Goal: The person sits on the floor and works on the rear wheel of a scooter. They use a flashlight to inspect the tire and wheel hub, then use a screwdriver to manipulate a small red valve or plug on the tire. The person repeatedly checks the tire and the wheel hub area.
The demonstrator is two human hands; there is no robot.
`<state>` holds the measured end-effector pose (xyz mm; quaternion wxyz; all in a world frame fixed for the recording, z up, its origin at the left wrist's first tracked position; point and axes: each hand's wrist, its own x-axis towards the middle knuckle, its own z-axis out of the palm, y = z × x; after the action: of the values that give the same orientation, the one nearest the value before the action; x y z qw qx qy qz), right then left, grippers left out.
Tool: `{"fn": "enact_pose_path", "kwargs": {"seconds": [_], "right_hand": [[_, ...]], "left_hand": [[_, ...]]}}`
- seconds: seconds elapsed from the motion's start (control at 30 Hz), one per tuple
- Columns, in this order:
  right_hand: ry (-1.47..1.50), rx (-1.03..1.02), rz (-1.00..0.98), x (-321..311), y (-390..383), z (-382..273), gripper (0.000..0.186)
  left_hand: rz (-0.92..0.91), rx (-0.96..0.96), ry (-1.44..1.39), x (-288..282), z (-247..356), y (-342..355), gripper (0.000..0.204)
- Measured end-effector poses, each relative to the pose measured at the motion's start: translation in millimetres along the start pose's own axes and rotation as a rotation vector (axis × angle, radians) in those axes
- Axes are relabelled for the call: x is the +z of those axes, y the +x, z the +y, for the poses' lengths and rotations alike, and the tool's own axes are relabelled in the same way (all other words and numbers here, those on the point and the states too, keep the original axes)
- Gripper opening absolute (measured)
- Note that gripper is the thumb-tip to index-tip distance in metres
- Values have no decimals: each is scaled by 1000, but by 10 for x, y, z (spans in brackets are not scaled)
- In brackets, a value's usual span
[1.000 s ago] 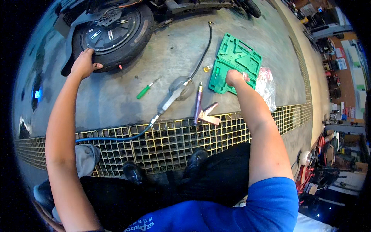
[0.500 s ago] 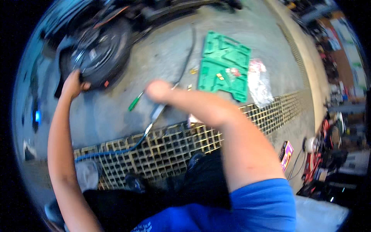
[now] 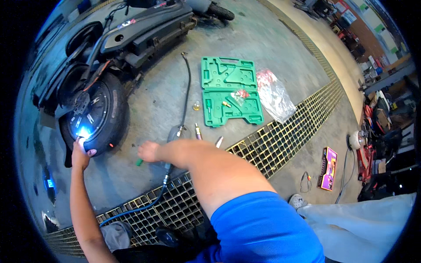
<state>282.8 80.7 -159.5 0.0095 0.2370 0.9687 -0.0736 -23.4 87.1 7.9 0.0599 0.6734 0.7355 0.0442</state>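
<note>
My left hand (image 3: 81, 153) grips the black tyre (image 3: 112, 120) of the scooter wheel; a bright light at the rim obscures its fingertips. My right hand (image 3: 148, 151) is closed low over the floor, right at a green screwdriver (image 3: 139, 161); what its fingers hold is hidden. Beside it, an air hose fitting (image 3: 180, 129) joins a black hose and a blue one. An open green case (image 3: 228, 70), with a small bag (image 3: 240, 95) inside, lies farther right, near a small yellow container (image 3: 196, 105) and a purple tool (image 3: 198, 133). My forearm partly covers these tools.
The dark scooter body (image 3: 149, 37) stretches across the upper left. A yellow drain grate (image 3: 276, 144) crosses the floor. Right of it are a purple box (image 3: 329, 168), cables and a light grey sheet (image 3: 355, 223). Crumpled plastic (image 3: 276, 98) lies beside the case. Equipment (image 3: 368, 155) lines the right.
My right hand has left the green case and moved left to the screwdriver. My left hand stays on the tyre, where a bright light now shows. The view has shifted, revealing more scooter.
</note>
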Motion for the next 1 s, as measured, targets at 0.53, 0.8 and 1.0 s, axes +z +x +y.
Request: {"fn": "enact_pose_path", "kwargs": {"seconds": [0.53, 0.8, 1.0], "right_hand": [[18, 1113, -348, -1008, -3801, 2170, 33], [1014, 1195, 6, -983, -3174, 2191, 27], [1800, 929, 304, -1164, -2470, 1876, 19]], "left_hand": [[34, 92, 79, 243, -357, 72, 72], [-6, 74, 103, 49, -275, 26, 73], [-58, -6, 131, -74, -16, -41, 71]]}}
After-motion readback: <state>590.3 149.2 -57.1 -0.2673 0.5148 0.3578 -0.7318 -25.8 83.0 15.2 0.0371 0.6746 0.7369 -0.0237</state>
